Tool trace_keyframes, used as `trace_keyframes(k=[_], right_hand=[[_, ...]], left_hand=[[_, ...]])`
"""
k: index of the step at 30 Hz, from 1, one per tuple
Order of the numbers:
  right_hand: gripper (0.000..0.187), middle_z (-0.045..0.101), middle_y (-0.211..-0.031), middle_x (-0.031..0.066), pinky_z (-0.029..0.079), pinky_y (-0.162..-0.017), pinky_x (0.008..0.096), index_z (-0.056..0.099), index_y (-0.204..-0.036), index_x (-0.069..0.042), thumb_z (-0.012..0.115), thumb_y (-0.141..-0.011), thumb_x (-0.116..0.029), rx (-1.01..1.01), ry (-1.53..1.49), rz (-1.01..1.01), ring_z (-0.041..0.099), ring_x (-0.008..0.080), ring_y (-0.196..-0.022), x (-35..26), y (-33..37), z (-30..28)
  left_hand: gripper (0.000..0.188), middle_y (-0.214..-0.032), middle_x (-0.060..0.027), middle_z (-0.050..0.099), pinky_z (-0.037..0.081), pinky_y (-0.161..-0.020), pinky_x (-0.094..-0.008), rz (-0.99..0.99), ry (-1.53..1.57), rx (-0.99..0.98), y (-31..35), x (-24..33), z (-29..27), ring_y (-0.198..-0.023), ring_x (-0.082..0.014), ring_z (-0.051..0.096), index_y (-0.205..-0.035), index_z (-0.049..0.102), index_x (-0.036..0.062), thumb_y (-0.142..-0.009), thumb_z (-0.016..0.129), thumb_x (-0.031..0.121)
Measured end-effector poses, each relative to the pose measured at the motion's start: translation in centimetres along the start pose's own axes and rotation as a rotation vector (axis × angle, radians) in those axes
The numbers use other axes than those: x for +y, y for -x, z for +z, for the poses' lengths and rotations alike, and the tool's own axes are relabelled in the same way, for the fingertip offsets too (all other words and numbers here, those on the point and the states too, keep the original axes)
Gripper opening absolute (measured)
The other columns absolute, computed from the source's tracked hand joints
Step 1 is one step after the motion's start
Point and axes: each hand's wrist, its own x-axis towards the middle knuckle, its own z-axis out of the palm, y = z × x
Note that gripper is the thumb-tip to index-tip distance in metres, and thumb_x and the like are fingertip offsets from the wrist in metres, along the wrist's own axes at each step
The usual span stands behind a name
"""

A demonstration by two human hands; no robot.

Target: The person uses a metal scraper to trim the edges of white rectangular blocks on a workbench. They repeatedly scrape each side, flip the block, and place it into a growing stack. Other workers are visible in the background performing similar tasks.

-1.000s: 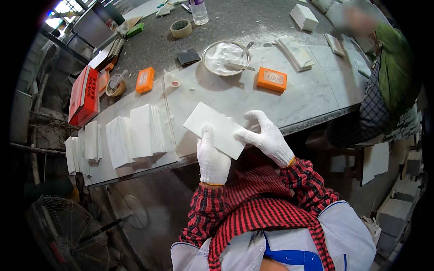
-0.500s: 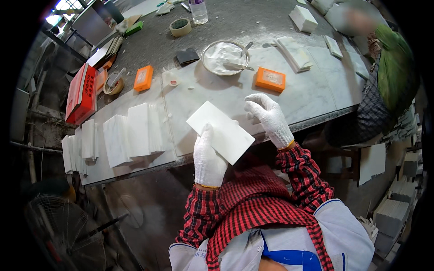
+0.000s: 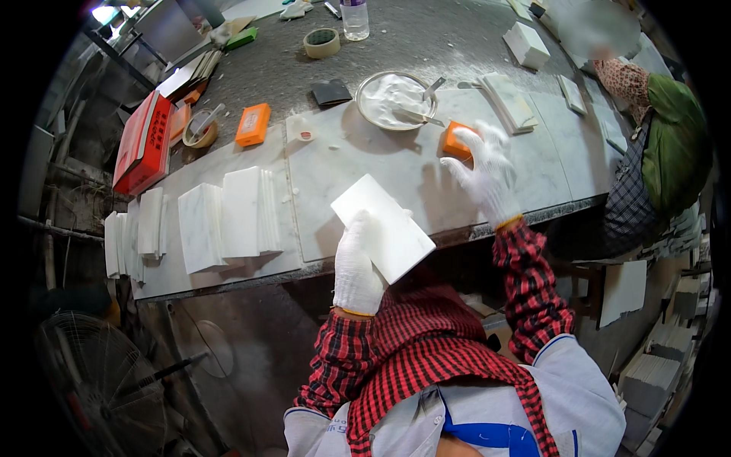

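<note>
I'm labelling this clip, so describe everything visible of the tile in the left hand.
The tile is a thin, flat, white rectangle, stone or ceramic by its look, its visible face plain. It slants over the front edge of the table, long sides running from upper left to lower right. Only the left hand touches it: thumb on the face, fingers behind.

The right hand [image 3: 487, 171], whose fingertips were at the edge of the white rectangular tile [image 3: 388, 228] a second ago, has come away and reached forward over the table; its spread fingers now hide part of the orange box [image 3: 454, 142], which was fully in view before. The tile has turned slightly clockwise, its long sides steeper. A co-worker's patterned sleeve [image 3: 626, 85], barely visible earlier, now shows plainly.
</note>
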Motion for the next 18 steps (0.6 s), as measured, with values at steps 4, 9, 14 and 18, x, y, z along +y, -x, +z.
trace_keyframes(k=[4, 9, 14, 18], right_hand=[[0.053, 0.067, -0.119, 0.0147, 0.051, -0.096, 0.0481, 0.061, -0.138, -0.019, 0.078, -0.089, -0.031, -0.321, 0.100, 0.001, 0.061, 0.0366, -0.110, 3.8, -1.3, 0.7], [0.058, 0.062, -0.112, 0.0090, 0.052, -0.093, 0.0359, 0.060, -0.148, -0.009, 0.076, -0.094, -0.025, -0.498, -0.974, 0.627, 0.062, 0.0171, -0.108, -3.6, 2.4, -4.5], [0.054, 0.062, -0.115, 0.0168, 0.051, -0.096, 0.0407, 0.061, -0.142, -0.010, 0.075, -0.092, -0.027, -0.280, -0.755, 0.408, 0.063, 0.0321, -0.106, -8.3, 5.4, -4.0], [0.054, 0.062, -0.118, 0.0160, 0.052, -0.098, 0.0401, 0.061, -0.142, -0.010, 0.075, -0.092, -0.026, -0.283, -0.869, 0.460, 0.064, 0.0307, -0.112, -8.6, 3.0, -3.8]], left_hand=[[0.046, -0.127, -0.0164, 0.065, 0.059, -0.094, -0.0425, 0.121, -0.238, 0.050, -0.2, -0.2, 0.2, -0.111, -0.0262, 0.069, -0.142, 0.050, -0.0011, -0.110, 0.057, 0.031], [0.040, -0.119, -0.0103, 0.065, 0.059, -0.087, -0.0364, 0.244, -0.433, 0.251, -0.6, -0.5, 0.9, -0.103, -0.0181, 0.067, -0.139, 0.052, 0.0015, -0.106, 0.063, 0.020], [0.043, -0.122, -0.0130, 0.067, 0.056, -0.091, -0.0325, 0.253, -0.614, 0.176, -0.2, -2.1, 1.6, -0.108, -0.0159, 0.064, -0.141, 0.049, -0.0044, -0.105, 0.062, 0.016], [0.038, -0.120, -0.0134, 0.068, 0.056, -0.088, -0.0299, 0.282, -0.568, 0.168, 1.2, -1.4, 3.0, -0.105, -0.0148, 0.065, -0.138, 0.052, -0.0040, -0.105, 0.062, 0.013]])
